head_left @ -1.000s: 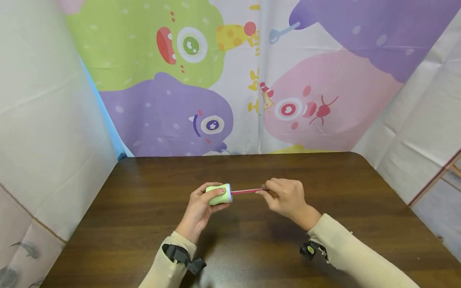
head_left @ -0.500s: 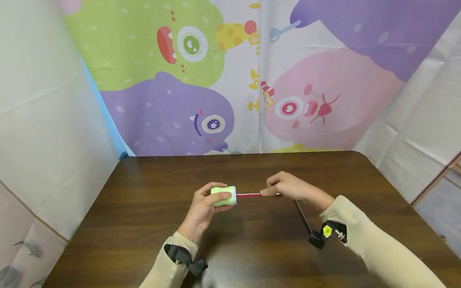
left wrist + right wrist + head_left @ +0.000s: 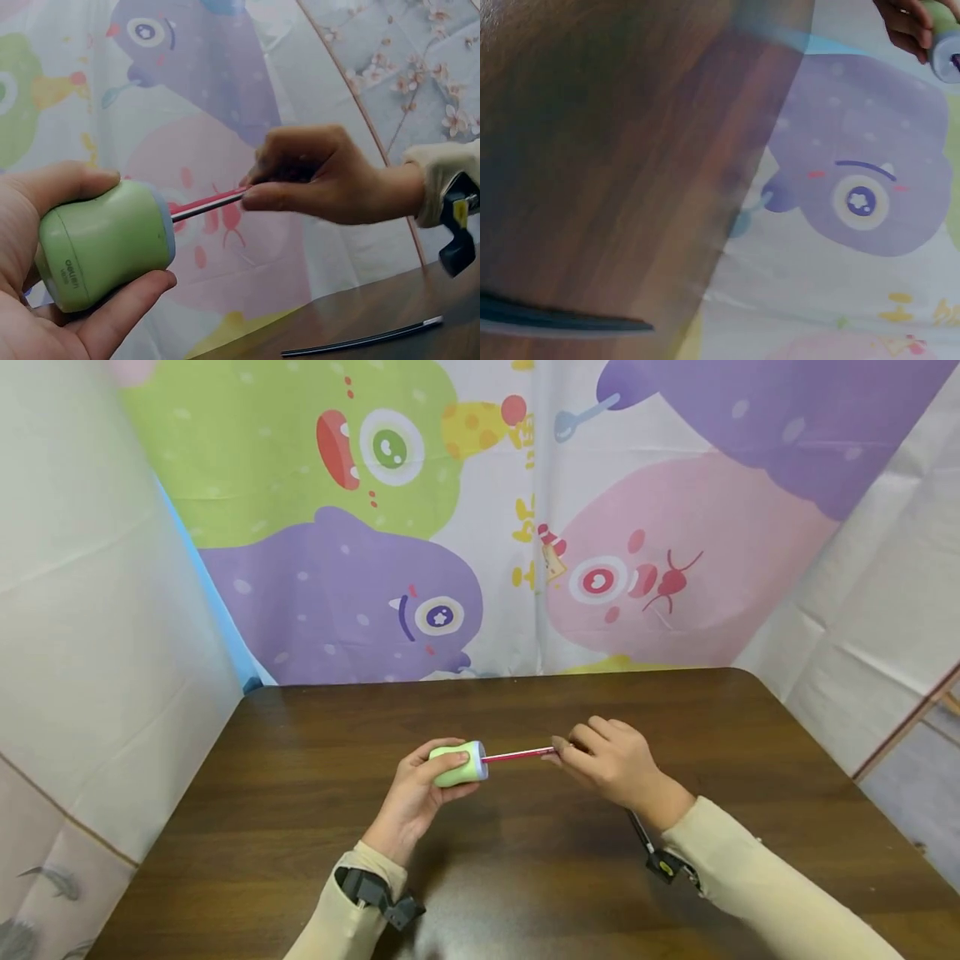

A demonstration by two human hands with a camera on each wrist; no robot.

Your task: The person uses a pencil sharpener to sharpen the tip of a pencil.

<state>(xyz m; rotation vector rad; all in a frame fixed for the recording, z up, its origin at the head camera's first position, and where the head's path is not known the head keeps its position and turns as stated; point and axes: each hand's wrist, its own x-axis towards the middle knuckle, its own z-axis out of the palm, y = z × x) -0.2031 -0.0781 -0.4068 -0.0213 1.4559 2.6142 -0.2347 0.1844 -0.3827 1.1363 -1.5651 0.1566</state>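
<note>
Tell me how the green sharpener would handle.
The green sharpener looks stiff, undented where the left hand grips it. Its rounded sides suggest it could roll if laid sideways. Its narrowed waist probably helps against slipping.

Light glances off the wood-grain table (image 3: pixel 540 868) and the glossy pencil (image 3: pixel 519 755), while the sharpener (image 3: pixel 112 240) shows smooth, satin-looking plastic, the sleeves (image 3: pixel 772 881) matt cloth, the wrist mounts (image 3: pixel 367 888) dull, plastic-looking casing, and the backdrop (image 3: pixel 322 593) a lightly creased, cloth-like surface
</note>
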